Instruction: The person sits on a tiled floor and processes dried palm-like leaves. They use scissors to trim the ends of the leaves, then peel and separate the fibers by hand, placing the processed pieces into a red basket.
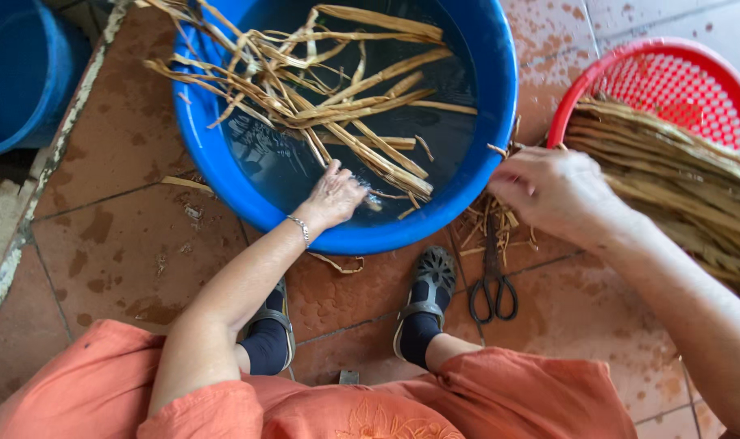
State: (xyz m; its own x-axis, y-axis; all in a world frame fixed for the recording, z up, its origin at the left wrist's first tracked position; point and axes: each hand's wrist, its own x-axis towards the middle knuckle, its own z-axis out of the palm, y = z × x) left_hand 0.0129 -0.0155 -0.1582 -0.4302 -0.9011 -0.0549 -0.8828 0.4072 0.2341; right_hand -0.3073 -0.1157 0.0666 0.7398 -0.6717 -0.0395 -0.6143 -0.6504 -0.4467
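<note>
My left hand (335,197) grips soaked strips (362,106) in the blue basin (500,97); my right hand (553,191) hovers, fingers curled, grip unclear.

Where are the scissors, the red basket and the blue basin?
scissors (492,280), head view, on the pivot above the handles.
red basket (671,81), head view, on its perforated inside wall.
blue basin (500,89), head view, on its right rim.

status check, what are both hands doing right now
Left hand in blue basin, touching soaked strips. Right hand by dry strips in red basket. Scissors on floor.
</note>
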